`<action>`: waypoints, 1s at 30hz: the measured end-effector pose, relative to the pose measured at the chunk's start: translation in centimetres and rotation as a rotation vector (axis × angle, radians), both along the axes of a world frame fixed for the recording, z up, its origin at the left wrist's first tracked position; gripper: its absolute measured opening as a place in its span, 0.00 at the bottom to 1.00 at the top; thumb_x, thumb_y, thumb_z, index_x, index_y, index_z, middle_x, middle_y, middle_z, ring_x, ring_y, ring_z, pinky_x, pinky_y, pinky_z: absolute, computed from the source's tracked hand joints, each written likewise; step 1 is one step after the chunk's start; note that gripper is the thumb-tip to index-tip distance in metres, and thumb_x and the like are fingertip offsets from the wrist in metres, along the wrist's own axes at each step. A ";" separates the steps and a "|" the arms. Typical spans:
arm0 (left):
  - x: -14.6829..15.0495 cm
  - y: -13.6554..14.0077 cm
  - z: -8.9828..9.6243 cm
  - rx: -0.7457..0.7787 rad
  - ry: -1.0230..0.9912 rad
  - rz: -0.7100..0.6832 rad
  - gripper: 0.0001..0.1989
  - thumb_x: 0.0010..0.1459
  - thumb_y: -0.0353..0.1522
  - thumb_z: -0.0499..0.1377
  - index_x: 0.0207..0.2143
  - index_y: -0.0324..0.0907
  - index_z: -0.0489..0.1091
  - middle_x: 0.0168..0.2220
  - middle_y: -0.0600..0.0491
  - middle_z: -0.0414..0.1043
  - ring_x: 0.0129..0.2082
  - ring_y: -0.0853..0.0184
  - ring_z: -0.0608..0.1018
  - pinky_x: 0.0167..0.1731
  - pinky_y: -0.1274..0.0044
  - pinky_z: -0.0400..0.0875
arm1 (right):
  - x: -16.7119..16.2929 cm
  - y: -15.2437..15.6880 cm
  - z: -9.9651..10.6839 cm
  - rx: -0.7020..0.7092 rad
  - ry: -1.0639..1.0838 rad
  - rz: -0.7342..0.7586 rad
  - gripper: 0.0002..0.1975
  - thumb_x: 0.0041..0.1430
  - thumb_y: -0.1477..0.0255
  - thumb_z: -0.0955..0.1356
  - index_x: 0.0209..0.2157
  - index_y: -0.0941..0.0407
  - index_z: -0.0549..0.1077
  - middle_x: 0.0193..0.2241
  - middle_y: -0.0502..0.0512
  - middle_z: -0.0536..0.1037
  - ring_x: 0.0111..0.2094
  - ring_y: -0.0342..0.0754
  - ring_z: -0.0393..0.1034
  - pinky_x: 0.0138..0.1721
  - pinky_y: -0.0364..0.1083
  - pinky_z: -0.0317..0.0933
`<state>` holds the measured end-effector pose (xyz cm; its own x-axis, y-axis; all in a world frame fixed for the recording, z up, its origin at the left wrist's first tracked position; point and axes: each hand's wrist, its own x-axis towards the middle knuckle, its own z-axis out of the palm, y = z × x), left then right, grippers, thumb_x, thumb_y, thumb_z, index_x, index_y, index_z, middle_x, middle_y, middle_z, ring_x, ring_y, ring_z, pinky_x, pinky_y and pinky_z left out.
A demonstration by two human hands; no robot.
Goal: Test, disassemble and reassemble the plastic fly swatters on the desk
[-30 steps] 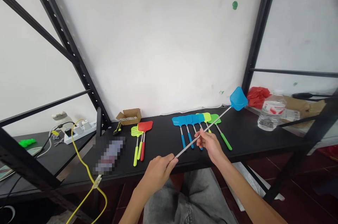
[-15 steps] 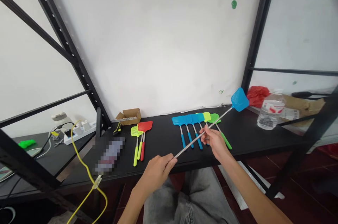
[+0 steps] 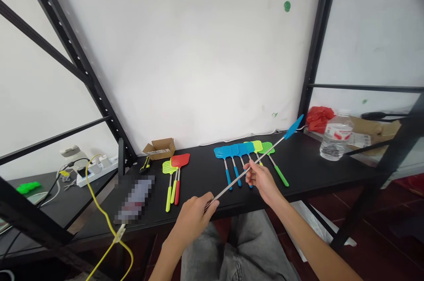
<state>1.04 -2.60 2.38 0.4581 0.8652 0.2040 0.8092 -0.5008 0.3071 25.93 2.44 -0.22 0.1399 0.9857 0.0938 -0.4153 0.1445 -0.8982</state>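
Observation:
A blue fly swatter [image 3: 293, 127] with a long, extended metal shaft slants up to the right above the table, its head seen nearly edge-on. My left hand [image 3: 194, 214] is closed around its lower end, hiding the grip. Farther up, my right hand [image 3: 263, 180] pinches the shaft between thumb and fingers. Behind the shaft lies a row of several shorter swatters: blue ones [image 3: 222, 152], a yellow one [image 3: 257, 146] and a green one [image 3: 281, 176]. To the left, a red swatter [image 3: 180, 160] lies beside yellow-green swatters [image 3: 169, 167], heads overlapping.
On the black table [image 3: 198, 179] are a small open cardboard box [image 3: 160, 148], a black-and-yellow cutter [image 3: 145, 165] and a blurred-out item [image 3: 135, 199]. A water bottle [image 3: 337, 135] and red bag [image 3: 319, 119] stand right. A yellow cable [image 3: 102, 210] hangs by a power strip [image 3: 97, 172].
The held swatter has rolled about its shaft, so its blue head went from face-on to nearly edge-on. Both hands keep their hold. The view has shifted slightly.

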 end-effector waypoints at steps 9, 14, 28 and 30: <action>1.1 0.1 0.0 0.043 -0.037 0.015 0.11 0.67 0.39 0.47 0.33 0.46 0.62 0.21 0.59 0.63 0.22 0.67 0.68 0.24 0.77 0.47 | -4.1 -1.7 -0.7 -0.002 -0.146 0.254 0.24 0.56 0.50 0.67 0.30 0.59 0.76 0.21 0.51 0.71 0.20 0.41 0.67 0.20 0.40 0.54; 0.9 0.1 -0.3 0.045 -0.002 0.002 0.17 0.68 0.41 0.43 0.28 0.45 0.61 0.20 0.58 0.62 0.22 0.67 0.67 0.24 0.77 0.47 | -4.2 -1.8 -0.7 0.023 -0.179 0.266 0.25 0.55 0.49 0.67 0.30 0.59 0.77 0.21 0.53 0.74 0.21 0.42 0.68 0.22 0.40 0.56; -0.9 0.4 0.6 -0.039 -0.064 -0.034 0.21 0.67 0.45 0.43 0.25 0.44 0.61 0.21 0.58 0.60 0.23 0.68 0.66 0.25 0.78 0.50 | -0.2 -0.1 0.5 0.025 -0.089 0.040 0.23 0.51 0.51 0.71 0.26 0.59 0.77 0.18 0.53 0.73 0.20 0.43 0.66 0.22 0.42 0.56; -1.3 0.4 1.0 -0.063 -0.083 -0.046 0.22 0.67 0.45 0.43 0.25 0.44 0.61 0.21 0.58 0.58 0.23 0.68 0.65 0.25 0.78 0.51 | 1.2 0.2 0.8 0.035 -0.071 -0.008 0.22 0.50 0.51 0.71 0.26 0.59 0.77 0.18 0.53 0.73 0.20 0.43 0.66 0.22 0.42 0.56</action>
